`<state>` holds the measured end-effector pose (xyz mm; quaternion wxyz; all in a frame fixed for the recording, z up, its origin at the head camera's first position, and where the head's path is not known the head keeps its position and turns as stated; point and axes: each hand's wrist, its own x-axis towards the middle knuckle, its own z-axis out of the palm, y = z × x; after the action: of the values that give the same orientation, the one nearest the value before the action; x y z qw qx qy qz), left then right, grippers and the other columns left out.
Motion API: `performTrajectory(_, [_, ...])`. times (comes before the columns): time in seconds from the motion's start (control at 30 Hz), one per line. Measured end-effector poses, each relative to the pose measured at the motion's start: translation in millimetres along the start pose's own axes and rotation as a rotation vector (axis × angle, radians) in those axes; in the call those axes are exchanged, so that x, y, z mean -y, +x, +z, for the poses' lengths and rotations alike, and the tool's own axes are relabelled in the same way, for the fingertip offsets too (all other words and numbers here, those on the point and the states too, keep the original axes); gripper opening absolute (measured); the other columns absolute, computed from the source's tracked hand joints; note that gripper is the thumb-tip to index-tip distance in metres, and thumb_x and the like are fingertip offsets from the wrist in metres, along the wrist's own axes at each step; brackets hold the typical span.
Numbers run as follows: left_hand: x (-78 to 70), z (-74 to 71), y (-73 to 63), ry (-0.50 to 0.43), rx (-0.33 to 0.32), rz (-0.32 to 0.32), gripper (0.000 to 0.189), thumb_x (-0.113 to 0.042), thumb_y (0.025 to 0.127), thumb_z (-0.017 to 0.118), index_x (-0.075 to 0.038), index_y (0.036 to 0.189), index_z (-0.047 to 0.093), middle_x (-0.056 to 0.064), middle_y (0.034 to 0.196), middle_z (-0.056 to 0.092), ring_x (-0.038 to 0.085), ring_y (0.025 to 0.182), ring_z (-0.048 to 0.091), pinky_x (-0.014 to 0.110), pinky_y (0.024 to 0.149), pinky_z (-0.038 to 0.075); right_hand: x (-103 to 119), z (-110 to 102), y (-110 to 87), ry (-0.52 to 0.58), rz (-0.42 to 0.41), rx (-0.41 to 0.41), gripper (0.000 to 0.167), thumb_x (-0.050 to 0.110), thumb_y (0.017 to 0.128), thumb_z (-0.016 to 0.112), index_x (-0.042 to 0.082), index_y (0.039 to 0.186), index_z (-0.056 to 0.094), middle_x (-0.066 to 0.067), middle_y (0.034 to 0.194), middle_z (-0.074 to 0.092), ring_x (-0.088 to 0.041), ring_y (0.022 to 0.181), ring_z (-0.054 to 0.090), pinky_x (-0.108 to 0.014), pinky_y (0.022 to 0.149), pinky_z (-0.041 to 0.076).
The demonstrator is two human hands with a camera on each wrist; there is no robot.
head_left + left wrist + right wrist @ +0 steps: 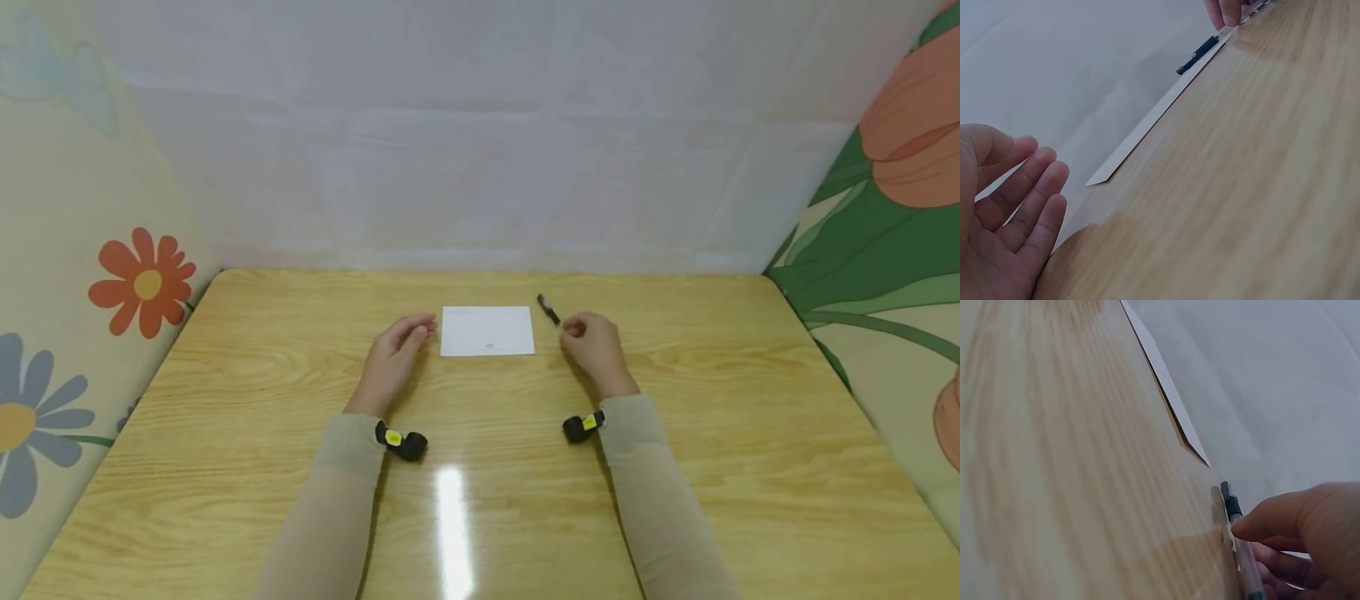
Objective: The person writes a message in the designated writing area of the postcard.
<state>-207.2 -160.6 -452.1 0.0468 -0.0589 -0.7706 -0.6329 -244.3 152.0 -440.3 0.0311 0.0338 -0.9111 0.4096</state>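
A white card or envelope (487, 331) lies flat on the table with small print along its lower edge. To its left, my left hand (395, 354) rests on its side, its relaxed fingers (1044, 181) a short gap from the card and holding nothing. On the other side, my right hand (597, 350) pinches a pen (1244, 559) with a clear barrel and a dark cap end between thumb and fingers. The dark end of the pen (548, 309) points away, up and left. Part of its barrel is hidden behind the fingers in the head view.
The wooden table (225, 500) ends at a white cloth backdrop (480, 167). Flower-patterned panels (60, 208) stand at both sides. Each wrist wears a strapped black camera (412, 446). A light reflection shows on the tabletop near the front.
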Motion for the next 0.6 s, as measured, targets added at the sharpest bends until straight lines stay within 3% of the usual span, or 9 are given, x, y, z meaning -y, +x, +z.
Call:
performTrajectory(0.3, [-0.3,1.0,0.7,-0.003,0.024,0.005,0.034,-0.015,0.109,0.048,0.009,0.129,0.061,0.026,0.124,0.066,0.036,0.118,0.062,0.032,0.102,0.05,-0.3,-0.6,0.8,-0.008,0.005,-0.009,0.022,0.003,0.089,0.063,-0.006,0.107,0.072,-0.018,0.096,0.069,-0.031,0.089,0.064,-0.042,0.083,0.054])
performTrajectory(0.6, [1.0,1.6,0.7,0.0,0.025,-0.009,0.033,-0.014,0.109,0.048,0.009,0.127,0.063,0.026,0.121,0.067,0.034,0.116,0.063,0.03,0.1,0.051,0.1,1.0,0.1,0.001,0.0,-0.03,0.02,0.007,0.092,0.066,-0.006,0.105,0.073,-0.018,0.095,0.069,-0.031,0.089,0.064,-0.042,0.083,0.054])
